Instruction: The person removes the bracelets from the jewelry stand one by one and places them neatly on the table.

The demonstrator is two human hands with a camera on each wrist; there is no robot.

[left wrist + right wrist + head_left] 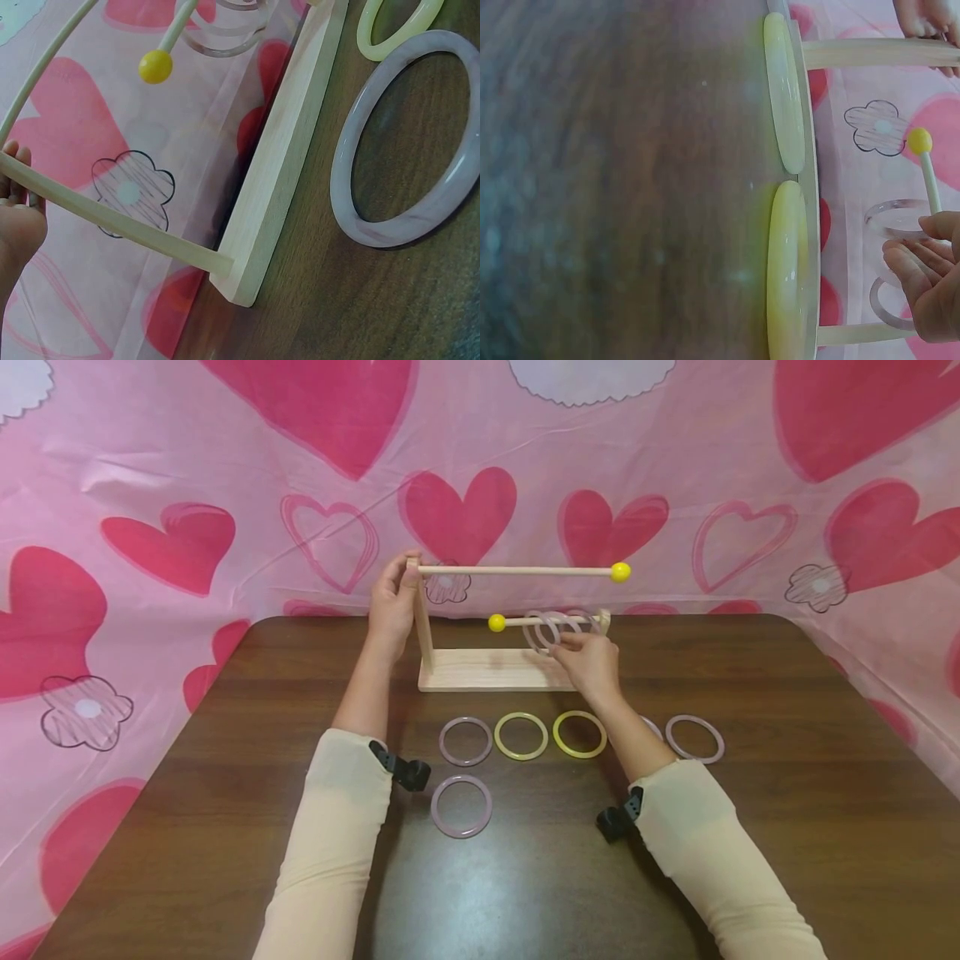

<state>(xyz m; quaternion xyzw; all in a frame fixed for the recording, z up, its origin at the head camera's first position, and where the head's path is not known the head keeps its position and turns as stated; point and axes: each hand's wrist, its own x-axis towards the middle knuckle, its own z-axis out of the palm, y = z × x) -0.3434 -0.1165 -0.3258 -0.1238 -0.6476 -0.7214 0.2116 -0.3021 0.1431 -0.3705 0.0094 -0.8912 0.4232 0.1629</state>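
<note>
A wooden bangle stand (495, 670) has two posts, each bearing a sideways rod tipped with a yellow ball. My left hand (392, 610) grips the top of the taller left post (112, 214). Over at the lower rod (517, 622), my right hand (592, 667) pinches a pale purple bangle (889, 206) between thumb and fingers, and the rod passes through this ring. More pale bangles hang on that rod nearer its post, partly hidden by the hand. The upper rod (517, 571) carries no bangle.
In front of the stand lie two yellow bangles (521, 759) (580, 756) and several pale purple ones (461, 836), one partly behind my right forearm. The brown table (540, 893) meets a pink heart-print cloth (255, 460) at the back.
</note>
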